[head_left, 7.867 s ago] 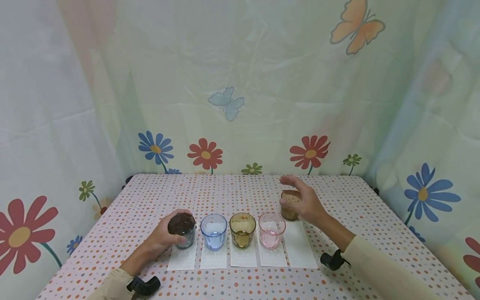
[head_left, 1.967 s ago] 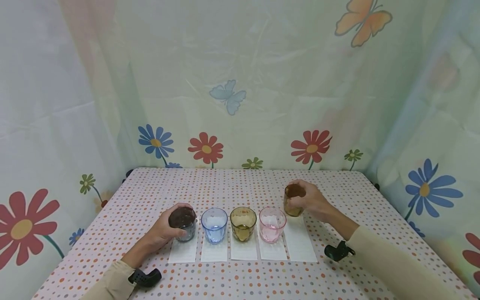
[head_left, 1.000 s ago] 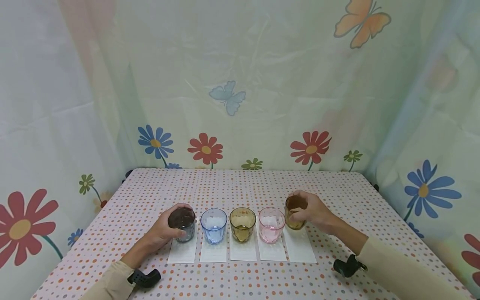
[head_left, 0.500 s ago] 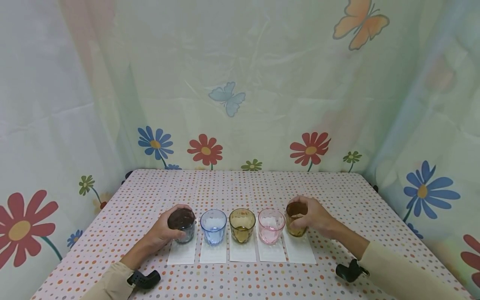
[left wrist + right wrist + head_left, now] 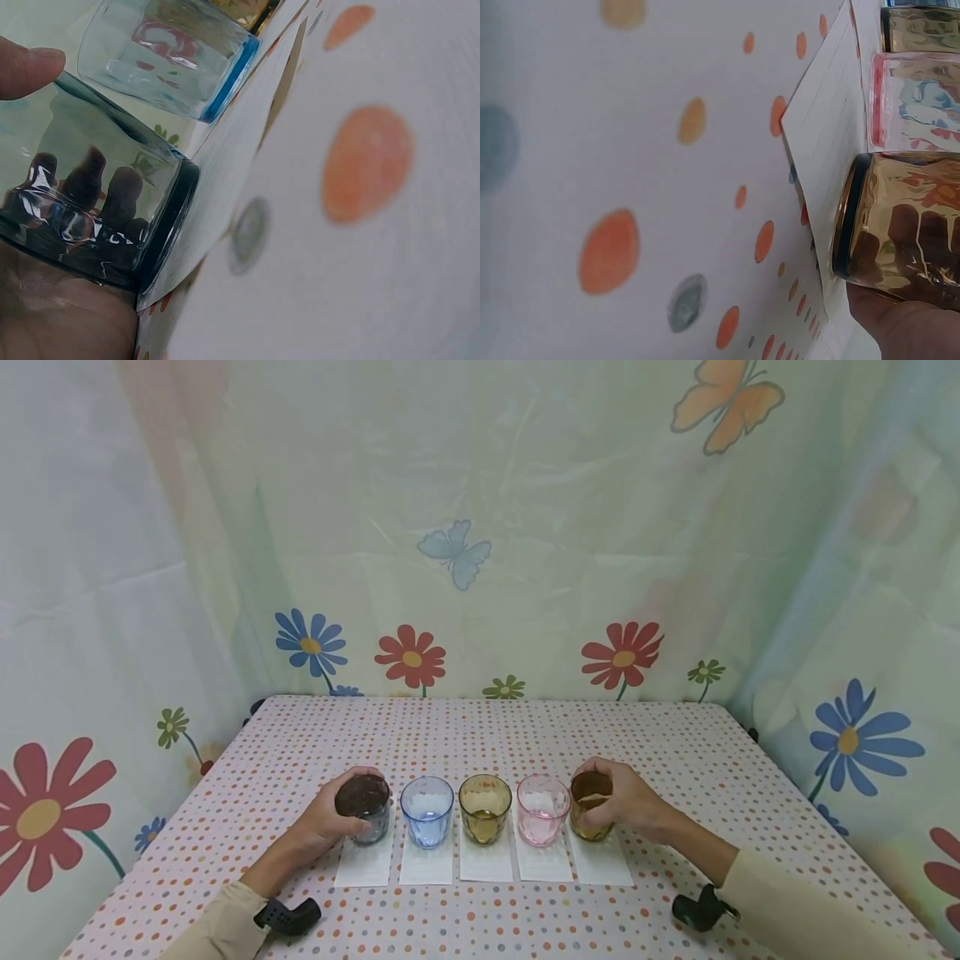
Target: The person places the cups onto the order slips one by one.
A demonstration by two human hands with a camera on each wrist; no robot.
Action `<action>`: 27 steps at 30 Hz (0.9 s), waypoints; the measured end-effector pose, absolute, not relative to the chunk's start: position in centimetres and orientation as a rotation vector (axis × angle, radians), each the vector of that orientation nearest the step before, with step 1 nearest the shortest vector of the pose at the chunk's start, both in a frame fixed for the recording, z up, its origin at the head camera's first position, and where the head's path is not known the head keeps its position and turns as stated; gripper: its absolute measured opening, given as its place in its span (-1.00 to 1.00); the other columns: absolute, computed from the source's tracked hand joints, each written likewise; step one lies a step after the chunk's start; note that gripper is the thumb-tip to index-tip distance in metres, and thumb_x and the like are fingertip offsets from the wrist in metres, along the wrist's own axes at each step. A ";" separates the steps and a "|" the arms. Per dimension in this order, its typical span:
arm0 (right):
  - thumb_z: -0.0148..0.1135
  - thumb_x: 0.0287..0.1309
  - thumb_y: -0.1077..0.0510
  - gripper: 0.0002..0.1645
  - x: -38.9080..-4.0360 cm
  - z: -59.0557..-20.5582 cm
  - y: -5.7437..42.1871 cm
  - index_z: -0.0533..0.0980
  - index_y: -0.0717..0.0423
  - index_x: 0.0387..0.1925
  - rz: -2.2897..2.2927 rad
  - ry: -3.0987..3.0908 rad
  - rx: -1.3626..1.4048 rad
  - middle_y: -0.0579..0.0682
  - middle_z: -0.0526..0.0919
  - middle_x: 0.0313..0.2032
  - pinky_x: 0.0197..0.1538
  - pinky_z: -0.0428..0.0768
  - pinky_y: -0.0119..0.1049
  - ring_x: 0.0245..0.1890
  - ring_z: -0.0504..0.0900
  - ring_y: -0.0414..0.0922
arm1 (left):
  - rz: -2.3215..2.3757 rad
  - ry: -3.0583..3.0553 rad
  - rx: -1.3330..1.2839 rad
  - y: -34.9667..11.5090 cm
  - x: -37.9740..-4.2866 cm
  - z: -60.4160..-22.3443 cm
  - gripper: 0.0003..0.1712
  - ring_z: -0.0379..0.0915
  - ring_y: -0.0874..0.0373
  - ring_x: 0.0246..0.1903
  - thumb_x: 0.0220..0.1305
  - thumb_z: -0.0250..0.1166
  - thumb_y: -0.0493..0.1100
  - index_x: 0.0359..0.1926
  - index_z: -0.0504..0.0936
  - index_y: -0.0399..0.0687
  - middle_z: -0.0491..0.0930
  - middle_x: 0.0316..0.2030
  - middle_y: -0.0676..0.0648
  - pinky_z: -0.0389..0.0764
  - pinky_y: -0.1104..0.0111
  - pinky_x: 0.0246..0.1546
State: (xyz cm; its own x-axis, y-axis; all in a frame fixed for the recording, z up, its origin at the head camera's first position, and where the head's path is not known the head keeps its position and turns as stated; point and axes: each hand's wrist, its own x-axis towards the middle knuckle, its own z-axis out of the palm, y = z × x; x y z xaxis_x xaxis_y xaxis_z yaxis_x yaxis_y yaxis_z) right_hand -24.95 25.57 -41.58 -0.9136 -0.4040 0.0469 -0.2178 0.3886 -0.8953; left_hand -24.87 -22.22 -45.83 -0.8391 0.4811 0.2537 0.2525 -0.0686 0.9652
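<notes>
My left hand (image 5: 324, 822) grips a dark grey glass tumbler (image 5: 372, 814), its thumb across the front and its fingers behind. The tumbler stands upright on a white paper slip (image 5: 363, 867); in the left wrist view the fingers show through its wall. At the row's right end my right hand (image 5: 633, 799) is curled round an amber-brown tumbler (image 5: 907, 225), whose base sits on the far part of another paper slip (image 5: 602, 862). Between the hands stand a blue tumbler (image 5: 427, 814), an olive-yellow tumbler (image 5: 485, 810) and a pink tumbler (image 5: 543, 810), each on a slip.
The dotted tablecloth (image 5: 420, 927) covers the whole table, and its far edge meets a flowered curtain (image 5: 480, 610) that also hangs at both sides. The tumblers stand side by side with narrow gaps; the amber-brown one is right beside the pink one.
Earlier the amber-brown tumbler was upside down behind the row; then it was upright, and my right hand has brought it nearer onto the rightmost slip. My left hand has stayed on the grey tumbler.
</notes>
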 end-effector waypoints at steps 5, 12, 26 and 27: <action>0.52 -0.21 0.35 -0.27 -24.9 -41.5 25.5 0.40 0.46 0.06 -1.537 2.456 -0.592 0.21 0.64 -0.07 0.07 0.64 -0.13 -0.04 0.62 0.08 | 2.039 2.002 0.828 -22.3 -24.8 -45.9 -0.12 0.52 0.10 0.11 -0.01 0.39 -0.43 0.34 0.21 -0.49 0.45 0.18 -0.36 0.53 0.32 0.18; 0.55 -0.22 0.31 -0.25 -25.1 -41.3 25.8 0.40 0.45 0.05 -1.499 2.436 -0.633 0.20 0.63 -0.05 0.12 0.62 -0.07 -0.02 0.62 0.09 | 2.039 2.008 0.828 -22.4 -24.7 -45.7 -0.13 0.53 0.11 0.11 -0.01 0.39 -0.42 0.34 0.22 -0.49 0.45 0.17 -0.38 0.52 0.35 0.18; 0.60 -0.14 0.20 -0.14 -25.5 -41.7 26.5 0.40 0.40 0.19 -1.468 2.403 -0.752 0.19 0.61 0.05 0.16 0.58 0.07 0.06 0.60 0.11 | 2.053 1.921 0.826 -22.9 -24.8 -46.0 -0.15 0.51 0.02 0.18 0.04 0.43 -0.39 0.35 0.26 -0.41 0.42 0.22 -0.45 0.50 0.25 0.24; 0.60 -0.14 0.18 -0.12 -25.5 -41.7 26.6 0.40 0.38 0.22 -1.462 2.412 -0.752 0.18 0.60 0.07 0.17 0.57 0.07 0.08 0.59 0.10 | 2.057 1.901 0.839 -22.9 -24.8 -46.0 -0.15 0.50 -0.01 0.20 0.05 0.43 -0.39 0.36 0.26 -0.39 0.42 0.24 -0.46 0.49 0.23 0.26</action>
